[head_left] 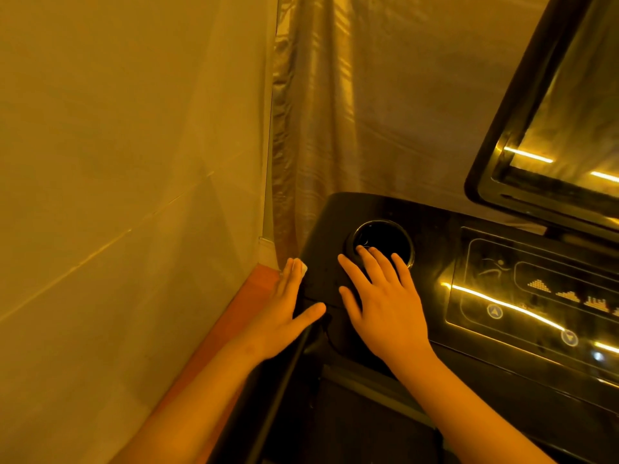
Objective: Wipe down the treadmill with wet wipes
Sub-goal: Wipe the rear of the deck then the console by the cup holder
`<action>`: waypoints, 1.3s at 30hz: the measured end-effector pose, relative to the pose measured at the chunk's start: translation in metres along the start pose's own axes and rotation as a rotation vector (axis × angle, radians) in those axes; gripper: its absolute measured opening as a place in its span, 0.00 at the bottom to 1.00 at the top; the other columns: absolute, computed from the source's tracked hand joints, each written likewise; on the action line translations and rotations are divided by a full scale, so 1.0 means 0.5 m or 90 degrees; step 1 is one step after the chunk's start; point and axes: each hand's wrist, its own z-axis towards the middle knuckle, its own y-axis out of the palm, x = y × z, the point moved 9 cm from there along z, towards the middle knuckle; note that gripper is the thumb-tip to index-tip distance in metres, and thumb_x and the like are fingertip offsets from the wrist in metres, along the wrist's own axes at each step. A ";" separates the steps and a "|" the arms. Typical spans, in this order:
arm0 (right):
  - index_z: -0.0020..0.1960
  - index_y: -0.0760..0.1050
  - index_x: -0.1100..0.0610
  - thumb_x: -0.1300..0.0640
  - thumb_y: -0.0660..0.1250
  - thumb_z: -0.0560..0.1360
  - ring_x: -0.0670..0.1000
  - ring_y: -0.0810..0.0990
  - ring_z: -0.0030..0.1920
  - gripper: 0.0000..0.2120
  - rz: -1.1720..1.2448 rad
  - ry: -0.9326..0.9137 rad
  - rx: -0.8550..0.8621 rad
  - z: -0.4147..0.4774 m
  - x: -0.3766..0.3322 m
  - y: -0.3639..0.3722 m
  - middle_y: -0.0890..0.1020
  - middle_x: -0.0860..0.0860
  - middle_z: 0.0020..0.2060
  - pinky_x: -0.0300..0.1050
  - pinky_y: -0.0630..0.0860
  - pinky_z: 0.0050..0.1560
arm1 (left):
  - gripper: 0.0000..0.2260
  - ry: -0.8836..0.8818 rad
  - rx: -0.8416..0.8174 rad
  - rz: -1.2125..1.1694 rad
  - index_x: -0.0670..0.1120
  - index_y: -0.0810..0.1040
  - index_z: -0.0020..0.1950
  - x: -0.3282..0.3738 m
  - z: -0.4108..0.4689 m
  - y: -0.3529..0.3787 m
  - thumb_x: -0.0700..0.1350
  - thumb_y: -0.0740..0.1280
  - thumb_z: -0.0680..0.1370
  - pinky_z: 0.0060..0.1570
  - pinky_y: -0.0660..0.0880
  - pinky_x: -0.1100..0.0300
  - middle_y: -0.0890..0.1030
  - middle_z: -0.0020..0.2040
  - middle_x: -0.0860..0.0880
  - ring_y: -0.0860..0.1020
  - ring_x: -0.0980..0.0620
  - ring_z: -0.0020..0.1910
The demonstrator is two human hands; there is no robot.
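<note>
The black treadmill console (445, 236) fills the lower right, with a round cup holder (385, 241) in its left corner. My left hand (284, 309) lies flat against the console's left side edge, fingers straight, pressing a white wet wipe (303, 268) that shows only at the fingertips. My right hand (382, 303) rests flat on the console top, fingers spread, its fingertips at the cup holder's near rim. The thumb of my left hand lies on the console's top edge.
A glossy control panel (522, 303) with arrow buttons and program icons lies to the right. The tilted screen (552, 122) stands at the upper right. A wall (134, 162) is close on the left, a curtain (351, 95) behind. The handrail (288, 370) runs down toward me.
</note>
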 end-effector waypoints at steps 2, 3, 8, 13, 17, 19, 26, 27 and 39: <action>0.73 0.67 0.49 0.43 0.51 0.80 0.56 0.67 0.72 0.24 -0.001 -0.001 -0.001 0.000 -0.001 0.000 0.72 0.54 0.70 0.57 0.60 0.73 | 0.37 -0.029 -0.009 -0.079 0.53 0.39 0.79 -0.012 0.034 -0.006 0.63 0.55 0.78 0.71 0.42 0.65 0.40 0.79 0.56 0.40 0.63 0.76; 0.73 0.67 0.49 0.43 0.51 0.80 0.56 0.68 0.72 0.24 -0.001 -0.002 -0.001 0.000 -0.001 0.000 0.73 0.54 0.69 0.57 0.61 0.73 | 0.35 -0.049 -0.012 -0.128 0.53 0.40 0.79 -0.019 0.048 -0.009 0.60 0.55 0.80 0.70 0.45 0.65 0.42 0.80 0.56 0.43 0.64 0.74; 0.73 0.67 0.49 0.43 0.51 0.80 0.56 0.69 0.71 0.24 0.002 0.000 -0.006 0.000 0.000 0.000 0.73 0.54 0.69 0.57 0.61 0.73 | 0.38 -0.038 -0.004 -0.170 0.54 0.39 0.79 -0.032 0.037 -0.007 0.65 0.56 0.77 0.72 0.47 0.64 0.44 0.80 0.56 0.45 0.66 0.73; 0.74 0.65 0.48 0.43 0.53 0.79 0.54 0.71 0.68 0.25 0.010 -0.005 -0.006 0.000 -0.001 -0.006 0.75 0.53 0.67 0.55 0.63 0.72 | 0.44 0.096 0.036 0.072 0.57 0.36 0.77 0.025 0.012 -0.005 0.78 0.45 0.69 0.71 0.36 0.67 0.32 0.77 0.57 0.33 0.61 0.75; 0.78 0.57 0.51 0.43 0.59 0.78 0.50 0.74 0.66 0.31 0.059 -0.020 -0.004 0.002 0.002 -0.012 0.74 0.50 0.67 0.51 0.65 0.69 | 0.38 0.067 0.053 0.046 0.53 0.39 0.79 0.052 0.070 -0.019 0.68 0.46 0.75 0.75 0.38 0.60 0.34 0.78 0.55 0.33 0.59 0.76; 0.78 0.55 0.52 0.43 0.62 0.77 0.51 0.68 0.71 0.34 0.091 -0.035 -0.013 0.003 0.011 -0.016 0.69 0.50 0.72 0.51 0.63 0.71 | 0.33 0.044 0.046 -0.003 0.54 0.41 0.79 0.044 0.095 -0.029 0.62 0.50 0.79 0.75 0.40 0.60 0.36 0.79 0.55 0.36 0.59 0.76; 0.77 0.57 0.45 0.30 0.48 0.75 0.61 0.46 0.78 0.35 0.002 0.030 -0.038 0.031 0.077 -0.004 0.53 0.55 0.78 0.67 0.50 0.74 | 0.39 -0.004 -0.021 -0.097 0.54 0.38 0.79 -0.030 0.051 -0.010 0.65 0.55 0.75 0.75 0.45 0.61 0.41 0.78 0.61 0.42 0.64 0.76; 0.77 0.57 0.45 0.30 0.48 0.75 0.61 0.47 0.78 0.35 -0.008 0.027 -0.042 0.031 0.074 0.001 0.54 0.54 0.78 0.67 0.50 0.74 | 0.40 0.005 -0.019 -0.082 0.54 0.37 0.79 -0.030 0.040 -0.006 0.65 0.55 0.75 0.75 0.45 0.62 0.40 0.77 0.62 0.41 0.65 0.75; 0.75 0.62 0.47 0.31 0.49 0.76 0.60 0.50 0.78 0.34 -0.002 0.036 -0.028 0.031 0.077 -0.002 0.56 0.53 0.78 0.66 0.52 0.74 | 0.46 -0.046 0.004 -0.128 0.58 0.41 0.79 0.012 0.193 -0.061 0.78 0.52 0.68 0.77 0.46 0.45 0.44 0.79 0.59 0.45 0.56 0.78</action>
